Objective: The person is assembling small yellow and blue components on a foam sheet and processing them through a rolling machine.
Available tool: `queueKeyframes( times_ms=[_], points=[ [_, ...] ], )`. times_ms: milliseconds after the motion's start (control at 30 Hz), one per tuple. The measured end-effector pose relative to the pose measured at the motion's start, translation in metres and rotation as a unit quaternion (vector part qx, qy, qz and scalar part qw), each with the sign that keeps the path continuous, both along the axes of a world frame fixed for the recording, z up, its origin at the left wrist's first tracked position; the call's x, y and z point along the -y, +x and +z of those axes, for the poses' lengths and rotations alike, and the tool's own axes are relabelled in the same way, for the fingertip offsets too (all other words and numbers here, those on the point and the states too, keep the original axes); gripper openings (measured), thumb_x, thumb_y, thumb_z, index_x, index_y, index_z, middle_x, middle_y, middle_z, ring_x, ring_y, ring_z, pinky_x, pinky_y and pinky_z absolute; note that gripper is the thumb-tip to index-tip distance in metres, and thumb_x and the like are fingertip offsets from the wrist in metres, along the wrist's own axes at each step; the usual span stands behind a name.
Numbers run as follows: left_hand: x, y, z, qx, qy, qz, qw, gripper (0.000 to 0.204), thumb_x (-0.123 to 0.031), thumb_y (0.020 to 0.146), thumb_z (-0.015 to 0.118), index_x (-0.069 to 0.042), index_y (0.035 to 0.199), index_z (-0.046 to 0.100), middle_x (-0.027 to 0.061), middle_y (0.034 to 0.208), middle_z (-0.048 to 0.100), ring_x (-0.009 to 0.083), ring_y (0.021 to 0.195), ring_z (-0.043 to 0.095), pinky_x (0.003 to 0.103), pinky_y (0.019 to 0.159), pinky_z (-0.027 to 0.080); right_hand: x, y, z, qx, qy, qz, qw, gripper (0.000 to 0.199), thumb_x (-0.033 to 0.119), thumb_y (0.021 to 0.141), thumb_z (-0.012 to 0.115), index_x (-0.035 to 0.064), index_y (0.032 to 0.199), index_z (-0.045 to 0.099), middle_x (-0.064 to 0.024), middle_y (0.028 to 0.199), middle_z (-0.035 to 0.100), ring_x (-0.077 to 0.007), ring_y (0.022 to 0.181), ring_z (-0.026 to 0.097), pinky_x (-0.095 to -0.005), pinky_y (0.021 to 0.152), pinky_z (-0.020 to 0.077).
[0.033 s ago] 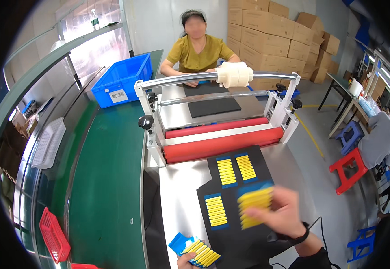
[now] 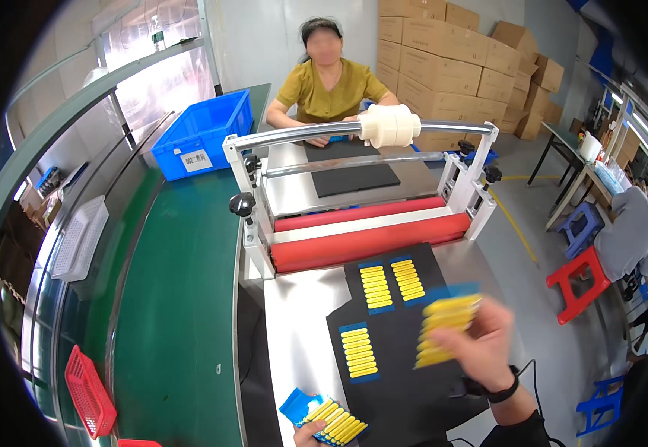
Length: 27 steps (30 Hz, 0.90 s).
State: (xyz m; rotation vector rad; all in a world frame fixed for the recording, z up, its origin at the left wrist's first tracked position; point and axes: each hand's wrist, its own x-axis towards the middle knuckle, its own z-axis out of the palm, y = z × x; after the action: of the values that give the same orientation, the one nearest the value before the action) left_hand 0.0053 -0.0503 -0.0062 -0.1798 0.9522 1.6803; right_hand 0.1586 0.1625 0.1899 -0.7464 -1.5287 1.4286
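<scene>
Pinching one card (image 2: 447,320) between thumb and fingers of right hand (image 2: 488,346), clamped at its right side, motion-blurred, over right part of black mat (image 2: 398,406); can't tell whether touching mat or just above; gripping more cards (image 2: 333,422) in left hand (image 2: 307,433) at bottom of view, fanned and overlapping, by mat's left edge; can't make out full finger wrap there, cut off by frame. Seeing three cards flat on mat: two side by side near red front roller (image 2: 369,242) ( (image 2: 375,289) and (image 2: 408,279)), one lower left (image 2: 358,352), roughly in line. Main risk, in my view: could land skewed or lapped onto a neighbour if let go mid-sweep, given blur and one-sided pinch; could bend card or loosen a yellow strip by squeezing too hard; could snag mat with wristband (image 2: 509,390) hanging low over it, dragging all three out of line; could shed a card from left-hand fan if thumb pressure slackens; could feed crooked at roller if mat shifts on bench (image 2: 294,320).
</scene>
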Motion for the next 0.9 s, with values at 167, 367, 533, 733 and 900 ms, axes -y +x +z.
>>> queueKeyframes(
  times_ms=[167,367,533,733,900],
  points=[
    [-0.005,-0.005,0.014,0.048,0.035,-0.028,0.998,0.058,-0.015,0.086,0.067,0.007,0.137,0.05,0.0188,0.125,0.064,0.0331,0.116,0.063,0.046,0.1,0.051,-0.013,0.008,0.027,-0.016,0.056,0.031,0.998,0.027,0.008,0.088,0.077,-0.0035,0.111,0.068,-0.0105,0.099,0.074,-0.0153,0.087,0.073,-0.0292,0.077,0.0594],
    [-0.007,-0.009,0.028,0.044,0.02,-0.068,0.996,0.058,-0.012,0.086,0.07,0.005,0.138,0.049,0.0171,0.129,0.062,0.0309,0.118,0.062,0.043,0.102,0.051,-0.007,-0.018,-0.016,0.212,0.032,0.259,0.942,0.03,0.024,0.09,0.078,-0.003,0.096,0.068,-0.0097,0.089,0.074,-0.0073,0.067,0.061,-0.0235,0.055,0.0476],
    [-0.023,-0.009,0.021,0.03,0.018,-0.074,0.997,0.058,-0.012,0.089,0.068,0.003,0.141,0.046,0.0174,0.133,0.059,0.0302,0.121,0.06,0.042,0.102,0.051,-0.008,-0.027,-0.057,0.232,0.046,0.31,0.921,0.038,0.031,0.09,0.076,-0.0036,0.103,0.069,-0.0143,0.088,0.073,-0.0159,0.067,0.066,-0.0259,0.059,0.0503],
    [-0.036,-0.004,0.025,0.012,-0.002,-0.056,0.998,0.058,-0.012,0.09,0.068,0.003,0.141,0.045,0.0179,0.134,0.059,0.0306,0.122,0.059,0.042,0.103,0.05,-0.011,-0.033,-0.066,0.268,0.016,0.356,0.895,0.04,0.033,0.09,0.076,-0.0039,0.103,0.07,-0.0153,0.088,0.073,-0.02,0.069,0.067,-0.0279,0.062,0.052],
    [-0.03,0.0,0.032,0.001,-0.023,-0.042,0.999,0.058,-0.012,0.09,0.067,0.003,0.141,0.045,0.0183,0.134,0.058,0.031,0.123,0.059,0.043,0.103,0.05,0.012,-0.027,-0.09,0.254,0.012,0.328,0.91,0.051,0.043,0.088,0.076,-0.0065,0.089,0.069,-0.0141,0.077,0.071,-0.0193,0.06,0.063,-0.028,0.058,0.0494]
  ],
)
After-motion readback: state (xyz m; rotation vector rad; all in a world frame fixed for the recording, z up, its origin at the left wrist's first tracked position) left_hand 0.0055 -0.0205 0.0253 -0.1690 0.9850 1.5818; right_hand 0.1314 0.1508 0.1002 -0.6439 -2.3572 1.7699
